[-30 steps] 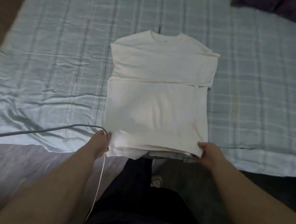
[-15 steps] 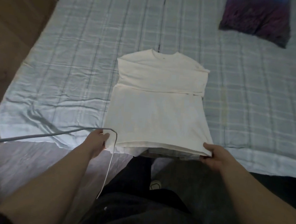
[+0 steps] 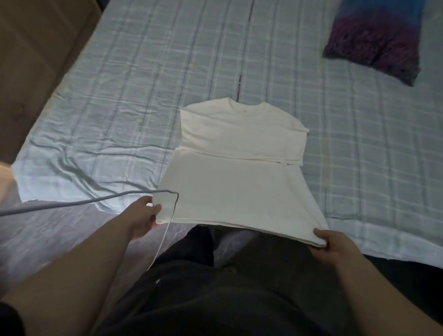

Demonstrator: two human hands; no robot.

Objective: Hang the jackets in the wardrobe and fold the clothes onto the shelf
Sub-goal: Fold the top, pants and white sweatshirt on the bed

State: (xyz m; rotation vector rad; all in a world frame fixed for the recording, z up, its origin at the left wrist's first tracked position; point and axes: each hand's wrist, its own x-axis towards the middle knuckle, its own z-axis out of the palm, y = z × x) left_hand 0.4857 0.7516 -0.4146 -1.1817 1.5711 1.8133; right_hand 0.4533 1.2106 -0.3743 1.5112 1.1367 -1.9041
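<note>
A white long-sleeved top (image 3: 238,177) lies flat on the bed, collar away from me, with its sleeves folded across the chest. My left hand (image 3: 143,216) pinches the bottom-left corner of its hem. My right hand (image 3: 333,244) grips the bottom-right corner. The hem is raised off the bed's near edge and held taut between both hands. A folded purple and blue garment (image 3: 376,37) rests on the bed at the far right.
The bed (image 3: 131,88) wears a pale blue checked sheet. A grey and white cable (image 3: 63,205) runs from the left across my left hand and hangs down. A wooden cabinet (image 3: 27,49) stands at the left. My dark trousers fill the bottom.
Both hands have lifted the hem higher off the bed edge. The view has tilted up, so the top sits lower in frame and the purple garment shows in full.
</note>
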